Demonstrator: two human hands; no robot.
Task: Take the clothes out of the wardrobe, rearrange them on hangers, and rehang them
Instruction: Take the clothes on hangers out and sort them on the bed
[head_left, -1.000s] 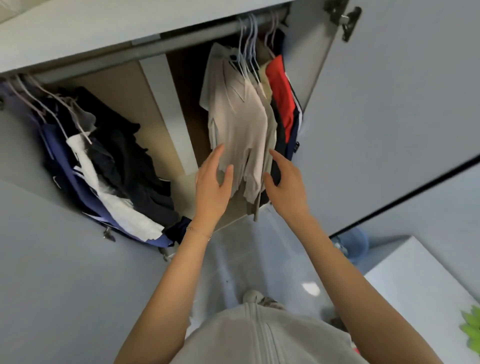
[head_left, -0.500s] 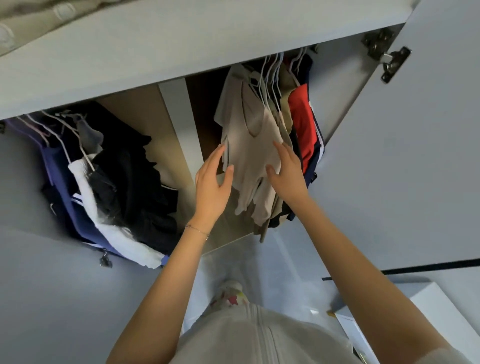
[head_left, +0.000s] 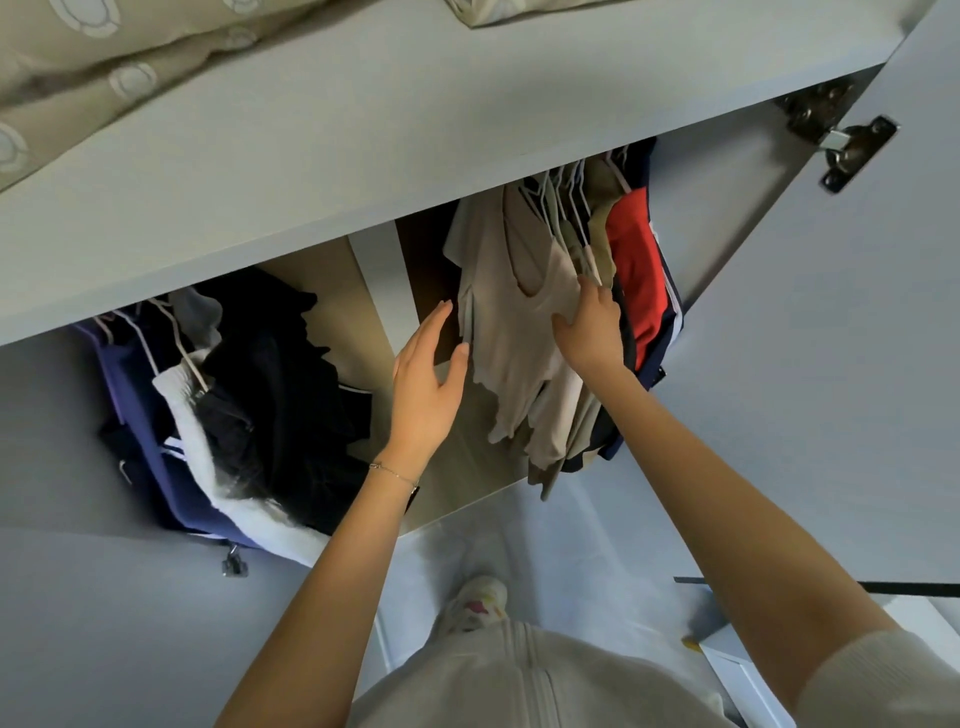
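Observation:
An open wardrobe holds two bunches of clothes on white hangers. On the right hang a beige top (head_left: 511, 322), more beige pieces behind it and a red garment (head_left: 631, 270). My right hand (head_left: 589, 327) reaches between the beige top and the pieces behind it, fingers on the fabric, thumb across the front. My left hand (head_left: 426, 379) hovers open just left of the beige top, its thumb near the hem edge. On the left hang dark blue, white and black clothes (head_left: 249, 405).
A grey shelf (head_left: 363, 145) runs over the hanging space, with a beige patterned duvet (head_left: 104, 67) on top. The right wardrobe door (head_left: 831, 338) stands open with its hinge (head_left: 841, 145) showing. A white box (head_left: 743, 670) sits on the floor at lower right.
Both hands have risen further into the wardrobe. My right hand has slid up from the hem to the upper part of the beige top; my view has tilted upward.

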